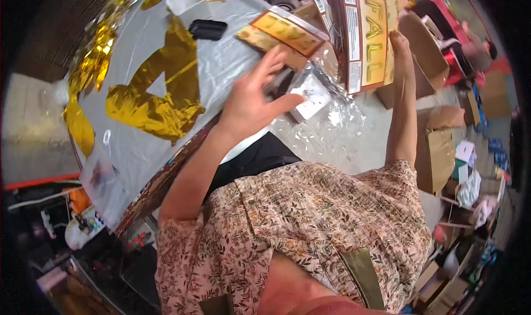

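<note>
My right hand grips the edge of a flat yellow-and-brown balloon package, held up at the upper right with its printed front showing. Over the near right edge of the table, my left hand is open, fingers spread and slightly blurred, with nothing in it. Just beyond its fingertips lies a second yellow-and-brown package, tilted; I cannot tell whether the fingers touch it. A flat gold foil balloon with a triangular hole lies on the table to the left of that hand.
The table wears a silvery plastic cover. On it are a black case and gold foil fringe. A white box and clear plastic wrap sit beside the table. Open cardboard boxes stand at the right.
</note>
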`<action>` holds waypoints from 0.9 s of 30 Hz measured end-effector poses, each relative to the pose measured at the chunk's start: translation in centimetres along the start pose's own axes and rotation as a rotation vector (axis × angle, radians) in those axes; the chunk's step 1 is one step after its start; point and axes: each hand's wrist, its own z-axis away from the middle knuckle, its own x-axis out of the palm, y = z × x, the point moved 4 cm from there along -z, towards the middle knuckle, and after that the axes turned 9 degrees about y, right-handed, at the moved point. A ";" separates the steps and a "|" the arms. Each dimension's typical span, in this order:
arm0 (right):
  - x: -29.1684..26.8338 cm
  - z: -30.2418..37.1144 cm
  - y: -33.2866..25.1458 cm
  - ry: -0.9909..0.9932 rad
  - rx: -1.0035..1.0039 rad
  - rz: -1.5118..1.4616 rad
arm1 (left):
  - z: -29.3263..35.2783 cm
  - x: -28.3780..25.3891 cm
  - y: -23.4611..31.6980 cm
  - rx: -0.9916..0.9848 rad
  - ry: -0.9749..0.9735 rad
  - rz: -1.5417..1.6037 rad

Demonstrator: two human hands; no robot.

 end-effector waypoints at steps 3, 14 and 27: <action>-6.2 3.1 -1.8 0.061 -0.127 0.002 | -4.6 7.5 2.6 0.128 -0.199 0.120; -13.9 8.0 -1.4 0.136 -0.067 -0.305 | -9.0 15.2 6.4 0.227 -0.431 0.393; -7.4 9.4 7.5 0.034 0.220 -0.705 | -8.5 12.0 7.6 0.613 0.020 -0.093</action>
